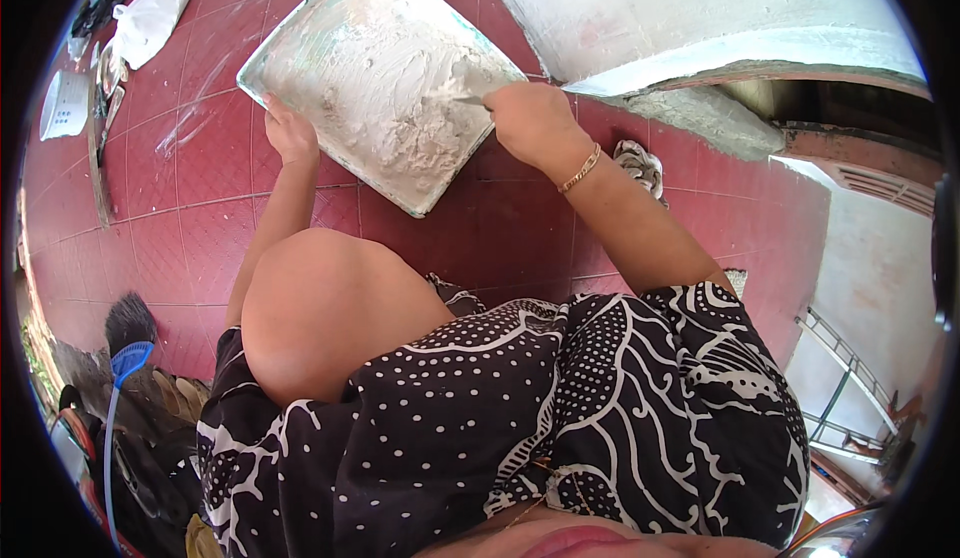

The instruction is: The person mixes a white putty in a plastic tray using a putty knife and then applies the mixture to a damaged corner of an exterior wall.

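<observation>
A rectangular, light-coloured tray (290, 30) sits at an angle on the red tiles in front of me. Pale, wet, lumpy plaster (385, 68) is spread over its inside. My left hand (290, 136) grips the tray's left rim, its fingertips partly out of sight at the edge. In my right fist (540, 126) is a small scraper (468, 100); its handle is hidden by my fingers. The scraper's blade points left over the right part of the tray, with a lump of plaster at its tip.
A plastered wall (700, 8) with a broken lower edge stands at the right. Beside my right forearm lies a crumpled cloth (640, 170). At the left are a white bag (152, 23), a white tub (65, 105), a wooden strip (98, 168) and a blue broom (130, 353).
</observation>
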### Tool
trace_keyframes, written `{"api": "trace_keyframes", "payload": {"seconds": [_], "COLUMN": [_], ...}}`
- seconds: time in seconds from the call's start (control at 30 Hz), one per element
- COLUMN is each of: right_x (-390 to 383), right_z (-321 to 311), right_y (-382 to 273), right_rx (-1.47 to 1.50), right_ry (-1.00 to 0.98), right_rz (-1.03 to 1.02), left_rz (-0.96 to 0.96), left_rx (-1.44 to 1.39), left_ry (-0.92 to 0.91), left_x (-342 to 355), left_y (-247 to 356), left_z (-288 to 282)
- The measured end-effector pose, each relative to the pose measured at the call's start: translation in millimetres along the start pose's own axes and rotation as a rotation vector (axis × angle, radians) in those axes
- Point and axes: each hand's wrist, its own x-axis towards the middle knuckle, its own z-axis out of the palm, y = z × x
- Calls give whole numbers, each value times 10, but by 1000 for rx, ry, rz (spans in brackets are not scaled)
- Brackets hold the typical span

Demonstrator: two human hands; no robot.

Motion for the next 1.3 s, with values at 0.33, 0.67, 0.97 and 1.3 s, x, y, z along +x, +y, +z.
{"api": "trace_keyframes", "payload": {"seconds": [0.33,0.67,0.97,1.3], "right_x": [47,528,-116,575], "right_z": [160,-215,292,-30], "right_y": [-427,-128,188,199], "right_rx": [-118,-30,81,50], "right_ry": [111,145,-137,167], "right_rz": [-75,11,162,75], "left_rz": [165,194,186,205], "left_rx": [82,24,75,47], "left_ry": [0,-26,-26,-40], "left_x": [-155,-102,-268,-247], "left_y": [313,302,248,290], "left_z": [-61,-11,103,56]}}
